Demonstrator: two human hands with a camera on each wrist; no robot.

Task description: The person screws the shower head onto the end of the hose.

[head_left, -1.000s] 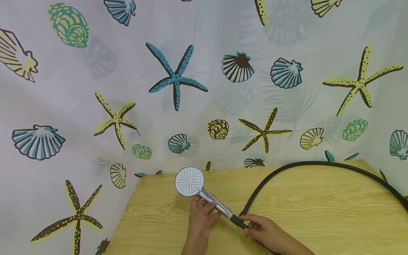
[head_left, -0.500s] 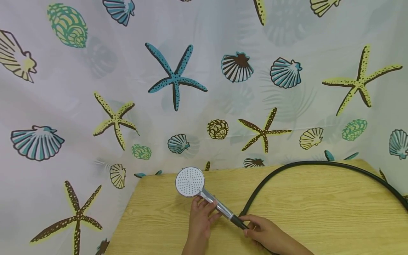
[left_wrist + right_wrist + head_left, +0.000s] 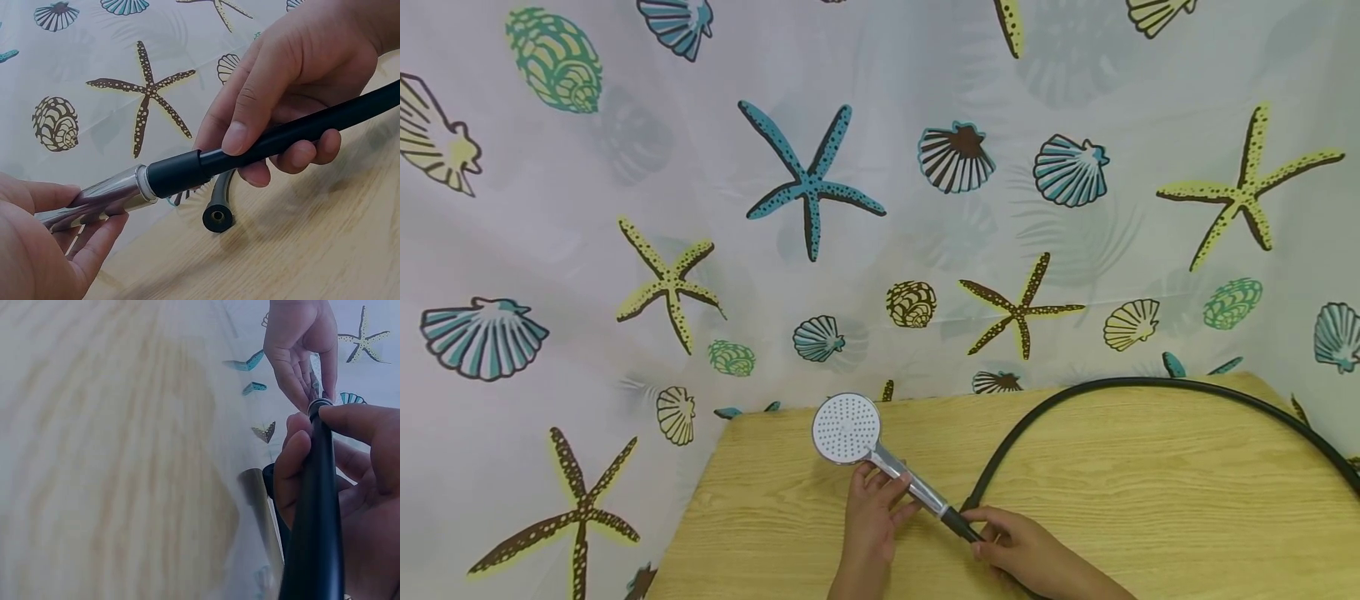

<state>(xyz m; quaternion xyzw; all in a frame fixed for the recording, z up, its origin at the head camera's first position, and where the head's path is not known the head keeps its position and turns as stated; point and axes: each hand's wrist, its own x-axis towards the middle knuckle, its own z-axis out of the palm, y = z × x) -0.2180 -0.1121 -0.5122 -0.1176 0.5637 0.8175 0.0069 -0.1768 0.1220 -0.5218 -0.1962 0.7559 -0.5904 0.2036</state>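
Note:
A chrome hand shower (image 3: pixel 847 428) with a round white spray face tilts over the wooden table in the head view. My left hand (image 3: pixel 871 518) holds its handle (image 3: pixel 106 197) between thumb and fingers. At the handle's lower end, the black collar (image 3: pixel 174 175) of a black shower hose (image 3: pixel 262 150) sits right against a pale ring. My right hand (image 3: pixel 1030 550) grips the hose just behind the collar, thumb on top and fingers curled below. The hose's other end (image 3: pixel 218 217), a black fitting with a small hole, lies on the table beyond.
The wood-grain table (image 3: pixel 760 492) reaches back to a white curtain (image 3: pixel 880 250) printed with shells and starfish, which also hangs at both sides. The hose loops in a wide arc across the table's right half and leaves the head view at the right edge.
Hands, hand shower and hose hold nearly the same place. The head view has shifted very slightly, moving the curtain pattern a little to the left.

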